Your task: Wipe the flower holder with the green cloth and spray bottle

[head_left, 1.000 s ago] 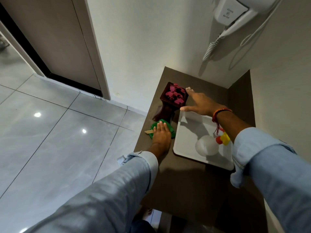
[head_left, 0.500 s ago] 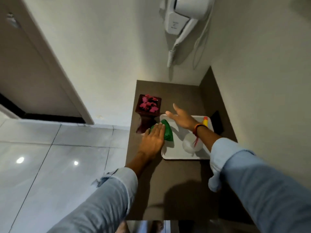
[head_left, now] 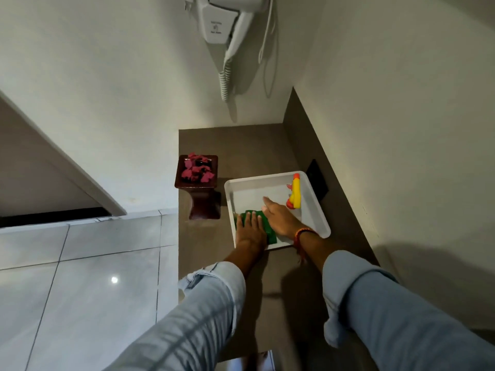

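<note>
The flower holder (head_left: pixel 203 202) is a dark wooden pedestal box with pink petals on top, standing at the left edge of the brown table (head_left: pixel 241 145). To its right lies a white tray (head_left: pixel 319 207). The green cloth (head_left: pixel 270 229) lies in the tray's near left corner. My left hand (head_left: pixel 250 231) presses flat on the cloth, fingers together. My right hand (head_left: pixel 281 218) rests palm down beside it, on the cloth's right edge, fingers stretched out. The spray bottle's yellow and red head (head_left: pixel 296 194) shows at the tray's far right; its body is hidden behind my right hand.
A white wall-mounted hair dryer (head_left: pixel 222 20) with a coiled cord hangs above the table's far end. A black socket plate (head_left: pixel 317 180) sits on the brown side panel right of the tray. Grey floor tiles (head_left: pixel 80 277) and a door frame lie to the left.
My left hand has carried the green cloth from the table beside the flower holder into the tray. My right hand drew back from the holder and came down next to the cloth.
</note>
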A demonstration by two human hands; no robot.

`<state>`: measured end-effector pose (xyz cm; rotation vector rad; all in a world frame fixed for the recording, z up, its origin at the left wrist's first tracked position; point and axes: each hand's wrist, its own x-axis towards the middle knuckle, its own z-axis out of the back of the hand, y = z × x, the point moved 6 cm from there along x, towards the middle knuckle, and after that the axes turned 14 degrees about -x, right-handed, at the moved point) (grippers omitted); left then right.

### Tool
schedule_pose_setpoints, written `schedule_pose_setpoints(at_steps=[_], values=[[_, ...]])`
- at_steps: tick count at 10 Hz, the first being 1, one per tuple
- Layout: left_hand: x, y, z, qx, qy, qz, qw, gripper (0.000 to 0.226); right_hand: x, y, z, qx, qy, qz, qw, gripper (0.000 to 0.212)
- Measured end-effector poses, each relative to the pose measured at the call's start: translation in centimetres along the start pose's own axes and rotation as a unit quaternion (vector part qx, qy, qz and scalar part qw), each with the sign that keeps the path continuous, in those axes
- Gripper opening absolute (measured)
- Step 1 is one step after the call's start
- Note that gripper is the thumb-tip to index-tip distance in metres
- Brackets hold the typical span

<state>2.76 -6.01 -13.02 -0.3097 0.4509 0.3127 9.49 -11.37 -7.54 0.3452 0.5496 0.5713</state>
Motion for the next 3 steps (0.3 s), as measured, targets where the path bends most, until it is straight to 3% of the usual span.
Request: schedule_pose_setpoints(at_steps=[1,2,3], values=[[-1.0,0.3,1.4,-0.022,0.043,-0.030,0.998,0.072,-0.4,-0.1,0.0,0.000,0.005,-0.002,1.000,0.050],[-3.6,1.4,5.9,-0.054,-0.054,-0.085,0.993,0.048,-0.2,1.6,1.1,0.031,-0.014,0.010,0.999,0.051],[-7.1,3.4,12.7,-0.043,-0.240,-0.159,0.957,0.019,-0.1,5.4,3.8,0.028,-0.036,0.082,0.996,0.054]])
